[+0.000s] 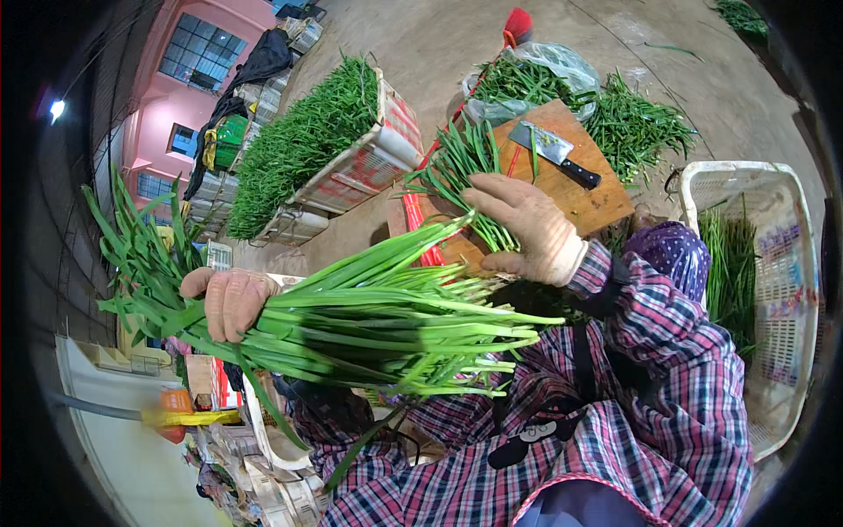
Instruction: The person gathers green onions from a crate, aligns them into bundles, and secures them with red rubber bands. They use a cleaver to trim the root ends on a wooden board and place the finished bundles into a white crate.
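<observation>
My left hand (237, 303), in a pale glove, grips a thick bunch of garlic chives (369, 316) across the middle. Its cut white-green ends point right and its leaf tips droop left. My right hand (527, 227), gloved too, is raised above the cut ends with its fingers spread. Behind its fingertips a smaller bunch of chives (471, 158) lies on a wooden board; whether the fingers touch it I cannot tell. On the cutting board (586, 201) rests a cleaver (553, 151) with a black handle. Red tying strips (415, 217) lie left of the small bunch.
A white plastic crate (784, 277) with some chives stands at right. At upper left a crate (369, 165) is heaped with greens. Beyond the board are a clear plastic bag (560, 66) of leaves, a pile of trimmings (632, 125) and a red broom (518, 25).
</observation>
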